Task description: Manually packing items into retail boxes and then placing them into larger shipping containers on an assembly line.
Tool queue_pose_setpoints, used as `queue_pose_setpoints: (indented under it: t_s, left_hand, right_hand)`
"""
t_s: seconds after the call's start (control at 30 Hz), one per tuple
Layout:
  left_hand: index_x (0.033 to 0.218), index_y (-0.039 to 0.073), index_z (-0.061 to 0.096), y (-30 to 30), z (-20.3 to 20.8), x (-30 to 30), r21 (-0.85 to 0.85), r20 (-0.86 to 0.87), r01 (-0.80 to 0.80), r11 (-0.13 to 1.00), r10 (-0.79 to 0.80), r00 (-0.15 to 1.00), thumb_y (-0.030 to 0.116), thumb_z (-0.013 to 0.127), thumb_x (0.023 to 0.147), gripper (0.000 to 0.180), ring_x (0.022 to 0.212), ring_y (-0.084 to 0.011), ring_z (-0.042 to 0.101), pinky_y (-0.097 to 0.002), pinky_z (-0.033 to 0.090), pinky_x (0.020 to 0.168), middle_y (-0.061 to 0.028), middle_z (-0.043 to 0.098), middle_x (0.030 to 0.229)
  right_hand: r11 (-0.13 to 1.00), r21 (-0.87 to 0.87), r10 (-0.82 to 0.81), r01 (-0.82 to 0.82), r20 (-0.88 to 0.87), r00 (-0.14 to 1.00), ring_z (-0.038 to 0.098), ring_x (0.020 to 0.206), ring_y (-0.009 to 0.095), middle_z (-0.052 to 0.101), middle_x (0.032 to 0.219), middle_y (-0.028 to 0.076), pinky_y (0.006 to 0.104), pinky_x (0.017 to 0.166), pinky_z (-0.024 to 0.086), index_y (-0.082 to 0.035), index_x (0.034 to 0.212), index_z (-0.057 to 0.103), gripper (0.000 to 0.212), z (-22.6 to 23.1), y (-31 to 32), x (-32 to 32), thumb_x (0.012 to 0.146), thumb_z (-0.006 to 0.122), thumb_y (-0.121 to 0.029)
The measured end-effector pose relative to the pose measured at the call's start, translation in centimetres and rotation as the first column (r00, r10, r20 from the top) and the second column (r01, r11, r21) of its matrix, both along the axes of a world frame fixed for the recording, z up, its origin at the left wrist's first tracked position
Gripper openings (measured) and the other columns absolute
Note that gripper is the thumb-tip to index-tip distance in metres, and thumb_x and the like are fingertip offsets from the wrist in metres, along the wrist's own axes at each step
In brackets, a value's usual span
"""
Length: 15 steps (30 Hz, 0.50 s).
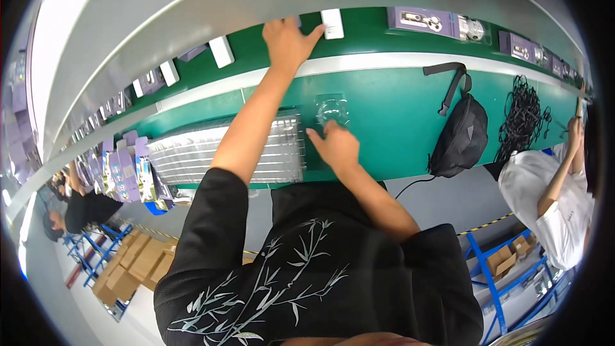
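Observation:
My left hand (286,41) reaches across to the conveyor belt at the back. Its thumb is spread toward a small white box (332,24) standing just to the right. The fingertips are partly cut off by the metal rail, and a bit of purple shows beside them. My right hand (339,148) is low over the green bench, thumb and forefinger apart. Its forefinger meets the near edge of a clear plastic blister tray (332,109); whether it presses on it I cannot tell. Left of that hand lies a stack of clear plastic trays (224,152).
Purple product boxes (416,19) and more white boxes (221,52) sit on the belt (365,25). To the right lie a black waist bag (460,138) and a heap of black cables (522,115). A co-worker in white (551,198) works at the far right. A metal rail (211,6) overhangs the belt.

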<state>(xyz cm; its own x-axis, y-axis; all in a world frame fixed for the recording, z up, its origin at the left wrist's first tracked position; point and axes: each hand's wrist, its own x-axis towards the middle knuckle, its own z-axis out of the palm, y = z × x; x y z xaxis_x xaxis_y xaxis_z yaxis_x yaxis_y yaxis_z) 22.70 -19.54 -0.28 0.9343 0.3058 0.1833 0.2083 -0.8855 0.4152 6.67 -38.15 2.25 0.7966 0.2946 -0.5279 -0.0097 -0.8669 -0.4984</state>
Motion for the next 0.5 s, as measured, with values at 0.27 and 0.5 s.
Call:
queue_pose_setpoints:
  t_s: [0.27,0.5]
  left_hand:
    - [0.127,0.005,0.058,-5.6,5.4,-6.7,-0.34,-0.368,0.14,0.93,-0.269,0.89,0.044,0.079,0.073,0.07,0.114,-0.0424,0.053,-0.0533,0.046,0.093,-0.0241,0.051,0.125]
    - [0.116,0.004,0.06,-6.3,-0.5,-11.7,-0.427,-0.427,0.522,0.739,-0.673,0.604,0.021,0.067,0.087,0.034,0.087,-0.0396,0.067,-0.0439,0.057,0.075,-0.0214,0.066,0.103]
  right_hand:
    - [0.86,0.258,-0.442,0.44,-0.053,0.896,0.06,0.08,0.018,0.066,0.095,0.009,0.0345,0.072,0.051,-0.002,0.107,0.063,0.032,-2.3,-11.0,2.5,0.088,0.071,-0.026]
    - [0.672,0.296,-0.231,0.679,-0.787,0.572,0.063,0.087,0.016,0.066,0.104,0.006,0.0299,0.08,0.052,-0.002,0.117,0.059,0.034,-6.2,-12.5,5.4,0.095,0.064,-0.027]
